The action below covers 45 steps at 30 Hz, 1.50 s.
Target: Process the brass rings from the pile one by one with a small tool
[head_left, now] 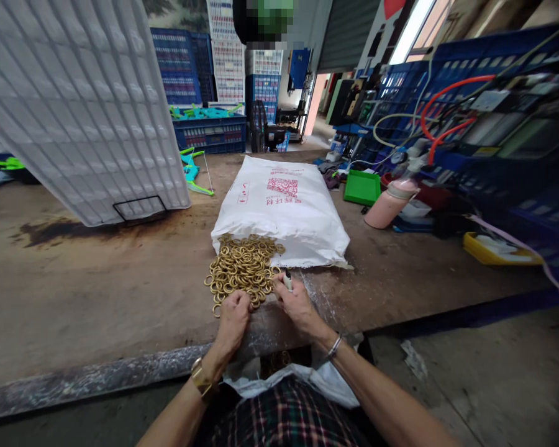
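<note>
A heap of gold-coloured rings (242,264) spills from the mouth of a white woven sack (284,208) with red print, which lies flat on the table. At the heap's near edge is my left hand (235,313), its fingers curled closed; whatever they pinch is hidden. My right hand (298,305) is closed round a small pale-handled tool (287,281) with a dark end, its kind unclear. Its fingertips are at the right edge of the heap, close to a ring. Below the table edge, an open white bag (302,372) in front of my lap shows more rings inside.
A tall white ribbed plastic crate (88,112) stands tilted at left. Behind the sack are a turquoise-and-green plastic piece (193,171) and a blue crate (209,135). To the right are a green tray (362,187), a pink bottle (389,205), a yellow tray (498,249) and hoses.
</note>
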### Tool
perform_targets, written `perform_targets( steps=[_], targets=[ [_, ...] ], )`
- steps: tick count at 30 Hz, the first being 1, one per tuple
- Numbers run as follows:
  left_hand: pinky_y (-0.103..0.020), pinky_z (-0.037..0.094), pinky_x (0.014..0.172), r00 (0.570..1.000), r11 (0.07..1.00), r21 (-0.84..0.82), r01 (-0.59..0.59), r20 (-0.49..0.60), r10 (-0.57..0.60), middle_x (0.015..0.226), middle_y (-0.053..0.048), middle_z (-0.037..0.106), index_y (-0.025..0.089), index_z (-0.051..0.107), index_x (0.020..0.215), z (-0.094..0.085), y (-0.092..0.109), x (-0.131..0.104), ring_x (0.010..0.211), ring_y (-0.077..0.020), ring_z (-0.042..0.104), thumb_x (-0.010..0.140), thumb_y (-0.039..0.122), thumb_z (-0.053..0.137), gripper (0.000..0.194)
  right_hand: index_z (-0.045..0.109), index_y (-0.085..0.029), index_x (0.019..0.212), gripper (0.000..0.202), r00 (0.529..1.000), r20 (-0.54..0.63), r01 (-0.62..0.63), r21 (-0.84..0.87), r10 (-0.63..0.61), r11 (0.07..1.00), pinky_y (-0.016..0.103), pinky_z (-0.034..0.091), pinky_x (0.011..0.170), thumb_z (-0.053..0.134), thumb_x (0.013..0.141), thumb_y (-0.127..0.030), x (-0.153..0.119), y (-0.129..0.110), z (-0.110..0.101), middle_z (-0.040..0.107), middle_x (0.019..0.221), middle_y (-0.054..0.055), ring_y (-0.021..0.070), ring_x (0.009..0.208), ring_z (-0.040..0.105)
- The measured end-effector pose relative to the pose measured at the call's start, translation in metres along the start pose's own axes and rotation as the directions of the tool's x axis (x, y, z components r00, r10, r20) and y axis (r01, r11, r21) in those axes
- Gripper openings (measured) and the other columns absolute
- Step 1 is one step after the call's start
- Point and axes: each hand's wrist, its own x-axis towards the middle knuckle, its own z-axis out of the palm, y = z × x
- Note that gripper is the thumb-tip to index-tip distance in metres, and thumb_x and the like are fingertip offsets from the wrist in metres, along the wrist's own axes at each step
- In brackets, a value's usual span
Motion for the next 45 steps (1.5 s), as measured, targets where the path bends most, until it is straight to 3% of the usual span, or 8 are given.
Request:
perform_targets(
  steps=[2,5,9,13,18,34,38,45],
  targets=[
    [-0.020,0.026,0.041,0.994,0.995,0.034,-0.092,-0.059,0.094,0.048,0.007,0.048,0.018,0.053,0.074,0.000,0.003,0.000,0.041,-0.0083,0.039,0.070,0.030,0.056,0.013,0.052,-0.019,0.075,0.021,1.000,0.002,0.004,-0.005,-0.004,1.000,0.020,0.031,0.049,0.044,0.084,-0.036,0.000,-0.001,-0.002,0.040,0.058,-0.005,0.0099,0.054,0.036],
    [-0.021,0.035,0.049,0.974,0.975,0.045,-0.216,-0.056,0.218,0.052,0.005,0.054,0.017,0.055,0.094,0.002,0.011,-0.005,0.049,-0.0117,0.048,0.072,0.028,0.056,0.025,0.051,-0.018,0.070,0.021,0.999,0.033,0.032,-0.030,-0.031,0.999,0.020,0.032,0.052,0.047,0.082,-0.035,-0.002,-0.003,-0.001,0.042,0.060,-0.004,0.0097,0.056,0.037],
    [-0.022,0.036,0.052,0.967,0.971,0.005,-0.239,0.088,0.238,0.056,0.004,0.053,0.017,0.061,0.087,0.004,0.017,-0.012,0.052,-0.0118,0.048,0.073,0.032,0.057,0.021,0.050,-0.018,0.067,0.020,0.997,0.078,0.019,-0.029,-0.017,0.999,0.021,0.031,0.053,0.047,0.080,-0.033,-0.003,-0.001,0.003,0.041,0.060,-0.004,0.0097,0.057,0.037],
    [-0.022,0.037,0.054,0.952,0.954,0.023,-0.300,0.079,0.297,0.060,0.003,0.055,0.018,0.059,0.073,0.004,0.015,-0.014,0.056,-0.0119,0.049,0.073,0.030,0.058,0.012,0.050,-0.017,0.067,0.018,0.990,0.142,-0.026,0.004,0.025,1.000,0.020,0.031,0.053,0.047,0.078,-0.031,-0.005,-0.002,0.007,0.041,0.059,-0.005,0.0094,0.057,0.037],
    [-0.022,0.037,0.053,0.945,0.952,0.029,-0.305,0.135,0.298,0.059,0.003,0.053,0.019,0.057,0.074,0.001,0.010,-0.013,0.053,-0.0115,0.047,0.075,0.031,0.058,0.013,0.045,-0.019,0.062,0.020,0.983,0.175,-0.060,0.039,0.052,0.997,0.020,0.030,0.052,0.048,0.077,-0.031,-0.008,-0.008,0.010,0.039,0.056,-0.006,0.0086,0.054,0.034],
    [-0.026,0.044,0.060,0.896,0.876,0.187,-0.444,0.067,0.440,0.066,0.001,0.058,0.019,0.054,0.077,-0.002,-0.018,-0.014,0.060,-0.0139,0.056,0.082,0.028,0.050,0.011,0.047,-0.018,0.064,0.021,0.984,0.122,-0.112,-0.147,0.130,0.983,0.021,0.033,0.052,0.045,0.082,-0.029,-0.012,-0.003,0.022,0.049,0.054,-0.005,0.0091,0.053,0.045],
    [-0.025,0.044,0.059,0.917,0.906,0.138,-0.400,0.072,0.393,0.064,0.000,0.058,0.019,0.054,0.075,-0.002,-0.017,-0.017,0.059,-0.0133,0.055,0.081,0.031,0.052,0.014,0.050,-0.018,0.070,0.017,0.977,0.161,-0.130,-0.062,0.139,0.990,0.020,0.034,0.054,0.047,0.081,-0.031,-0.011,0.002,0.022,0.051,0.060,-0.004,0.0096,0.058,0.045],
    [-0.017,0.029,0.041,0.989,0.995,-0.037,-0.088,0.119,0.092,0.053,0.007,0.047,0.018,0.051,0.073,0.001,-0.006,-0.024,0.041,-0.0053,0.037,0.076,0.047,0.057,0.029,0.043,-0.019,0.063,0.022,0.965,0.197,-0.189,0.070,0.172,0.980,0.020,0.028,0.049,0.046,0.079,-0.034,-0.011,0.008,0.021,0.039,0.054,-0.007,0.0074,0.051,0.033]
  ],
)
